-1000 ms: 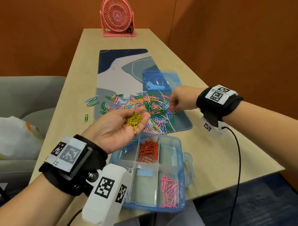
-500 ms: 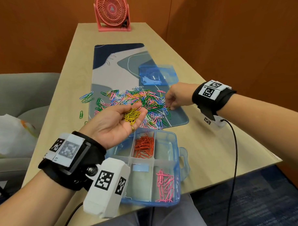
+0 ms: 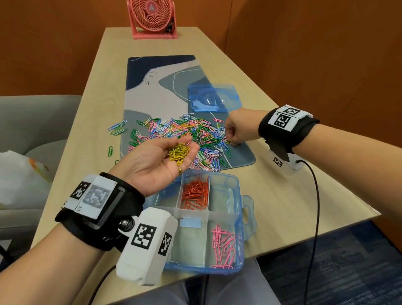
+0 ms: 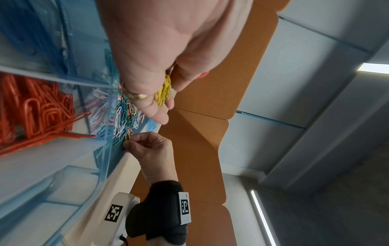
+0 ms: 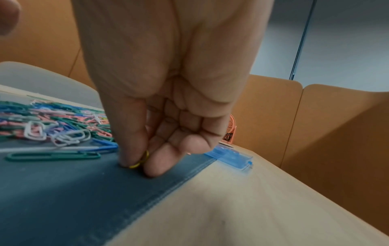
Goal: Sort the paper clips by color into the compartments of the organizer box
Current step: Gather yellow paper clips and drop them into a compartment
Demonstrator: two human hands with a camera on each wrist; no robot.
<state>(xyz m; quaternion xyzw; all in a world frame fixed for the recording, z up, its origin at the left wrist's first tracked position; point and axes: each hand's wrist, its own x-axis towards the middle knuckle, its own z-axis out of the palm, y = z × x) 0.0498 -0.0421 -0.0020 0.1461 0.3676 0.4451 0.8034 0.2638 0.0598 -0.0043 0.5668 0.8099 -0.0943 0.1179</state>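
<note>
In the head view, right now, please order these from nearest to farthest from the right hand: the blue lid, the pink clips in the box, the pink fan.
From the right hand:
1. blue lid, on the mat just beyond the hand.
2. pink clips, in the organizer box's near right compartment.
3. pink fan, at the table's far end.

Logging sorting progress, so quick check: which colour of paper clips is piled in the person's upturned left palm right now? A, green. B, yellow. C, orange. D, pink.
B: the left hand cups a small heap of yellow wire paper clips, while the orange ones and pink ones already lie in compartments of the blue plastic organizer box.
</note>
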